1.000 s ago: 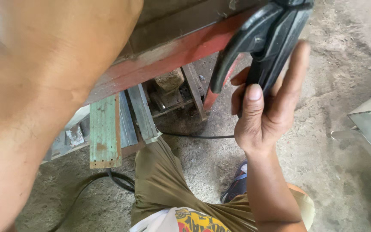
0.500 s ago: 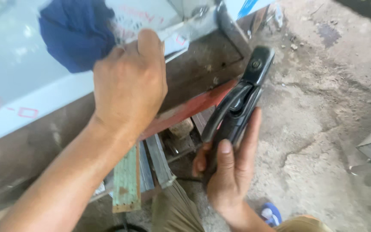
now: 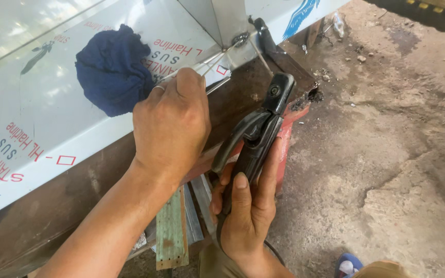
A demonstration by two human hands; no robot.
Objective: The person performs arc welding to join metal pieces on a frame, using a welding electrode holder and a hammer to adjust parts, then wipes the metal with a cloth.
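**Currently: rods picked up, holder not loaded**

Left hand [image 3: 171, 121] is closed in a pinch over the front edge of the workbench [image 3: 52, 206], gripping a few thin welding rods [image 3: 213, 63] by one end. The rods fan out from the fingers toward the joint at the base of the upright steel post [image 3: 227, 20], near the bench's far right corner. Cannot tell if their tips touch the metal.

Right hand [image 3: 248, 206] is wrapped around the handle of the black electrode holder [image 3: 258, 128], thumb up along the grip. It sits just off the bench's front edge, nose pointing at the same corner. Holder clamp looks empty, no rod in it. Its cable [image 3: 274, 252] runs down past the wrist.

Stainless sheet [image 3: 37, 118], protective film on, lies across the bench top. Blue rag [image 3: 112, 69] bunched on it, just beside the left hand.

Status, as a judgement: parts are set up and some tack marks may show at the post base, too small to be sure. Loading a rod and the welding itself look undone.
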